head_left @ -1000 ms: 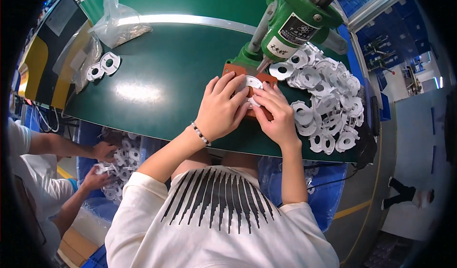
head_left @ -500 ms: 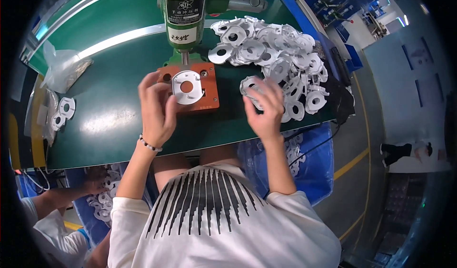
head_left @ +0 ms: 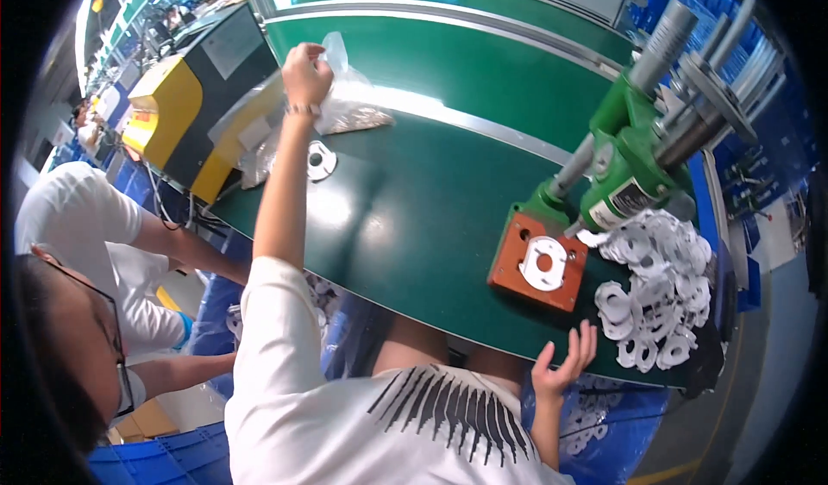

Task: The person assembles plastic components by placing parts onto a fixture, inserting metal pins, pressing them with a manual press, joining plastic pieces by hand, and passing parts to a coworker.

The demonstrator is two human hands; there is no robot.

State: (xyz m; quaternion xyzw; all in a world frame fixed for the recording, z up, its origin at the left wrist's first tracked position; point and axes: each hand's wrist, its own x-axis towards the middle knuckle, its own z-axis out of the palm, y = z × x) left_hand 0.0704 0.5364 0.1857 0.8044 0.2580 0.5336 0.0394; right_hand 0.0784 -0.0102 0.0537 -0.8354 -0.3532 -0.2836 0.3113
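My left hand (head_left: pixel 305 69) reaches far left across the green table (head_left: pixel 414 218) and grips the top of a clear plastic bag (head_left: pixel 345 97) with small parts inside. My right hand (head_left: pixel 565 364) hovers open, fingers spread, at the table's near edge, below an orange fixture block (head_left: pixel 511 265). A white flat ring-shaped plate (head_left: pixel 543 262) lies on that block. A heap of similar white plates (head_left: pixel 660 295) sits just right of it. Another white plate (head_left: pixel 321 159) lies by my left forearm.
A green hand press (head_left: pixel 634 157) with metal columns stands behind the block. A yellow and black machine (head_left: pixel 194 97) sits at the table's left end. Another person in a white shirt (head_left: pixel 78 226) works at my left. Blue bins (head_left: pixel 595 407) with white parts sit below the table.
My left hand left the orange block and stretched far left to grasp the plastic bag. My right hand came off the plate heap and dropped to the table's near edge. The view swung left.
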